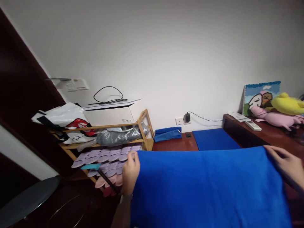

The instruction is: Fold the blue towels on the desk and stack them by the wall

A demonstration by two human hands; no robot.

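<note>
Facing a white wall (152,63), far. Holding up a blue cloth (204,186), spread near, right of centre. Seeing a wooden rack (141,129) at left; farther off, on a reddish-brown tabletop (174,146), a flat blue sheet (215,139), then, left of that, a folded blue bundle (167,135). Clamped on the cloth's far corners with left hand (131,172) at left, right hand (288,163) at right.

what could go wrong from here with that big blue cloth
The large blue cloth seems held only near its upper corners, so if the left hand or right hand slips, that side could sag.

The white remote control lies near the edge of the dark red wooden ledge; a wide swing of the cloth might knock it off.
</note>
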